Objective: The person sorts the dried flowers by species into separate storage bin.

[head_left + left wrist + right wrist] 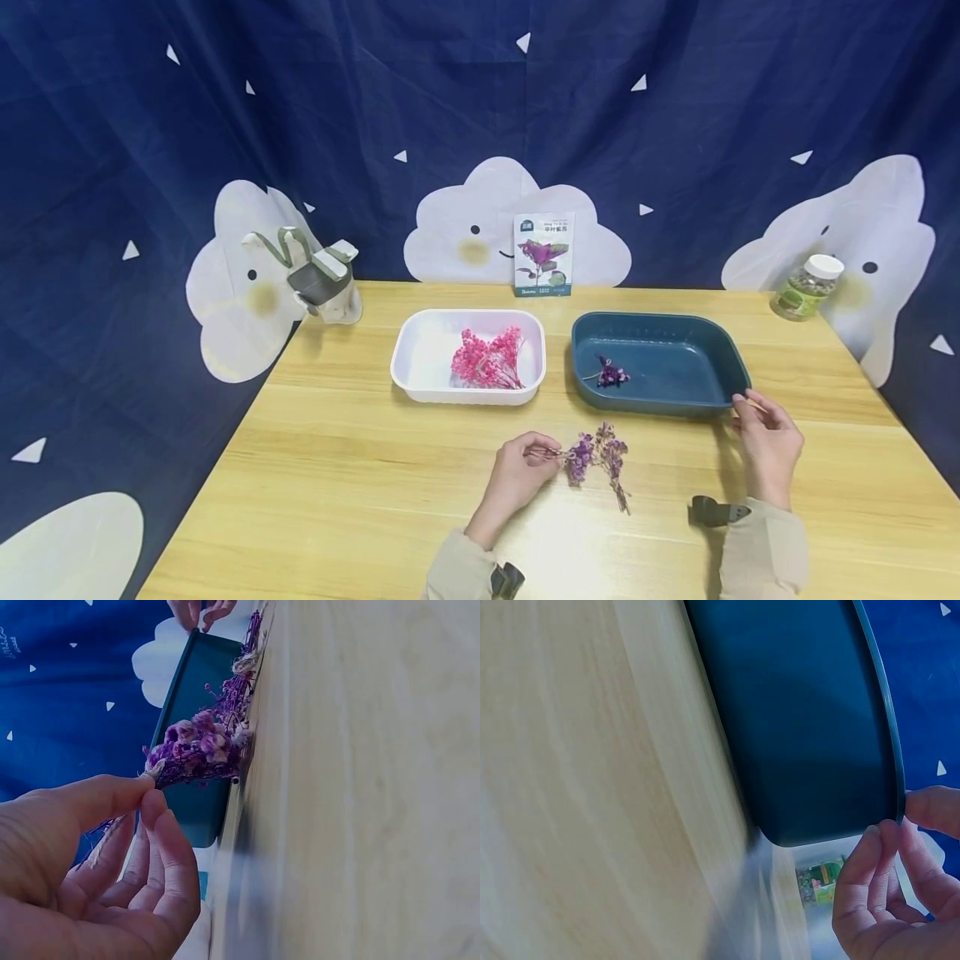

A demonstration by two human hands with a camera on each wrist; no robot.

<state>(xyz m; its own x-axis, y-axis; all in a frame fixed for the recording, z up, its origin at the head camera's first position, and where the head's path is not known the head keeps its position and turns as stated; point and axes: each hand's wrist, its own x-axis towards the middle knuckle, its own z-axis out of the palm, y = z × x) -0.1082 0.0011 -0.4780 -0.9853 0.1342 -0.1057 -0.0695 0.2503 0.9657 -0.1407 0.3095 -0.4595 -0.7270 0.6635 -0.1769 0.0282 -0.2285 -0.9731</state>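
Observation:
My left hand (pixel 522 468) pinches the stems of a small bunch of purple dried flowers (pixel 580 458), tied with twine, between thumb and fingertips. Just right of its blooms, a second purple bunch (pixel 613 461) lies on the wooden table, stems pointing toward me. The right hand (pixel 769 439) pinches the near right corner of a dark teal tray (pixel 686 367) by its rim, clearer in the right wrist view. Inside that tray, on the left, lies another purple bunch (pixel 613 375). In the left wrist view the held blooms (pixel 191 746) overlap the bunch behind.
Left of the teal tray stands a white tray (pixel 420 354) holding pink dried flowers (pixel 487 360). A seed packet (pixel 543 254) leans upright at the back. A jar with a white lid (pixel 806 289) stands back right; a grey-and-white strapped container (pixel 326 283) stands back left.

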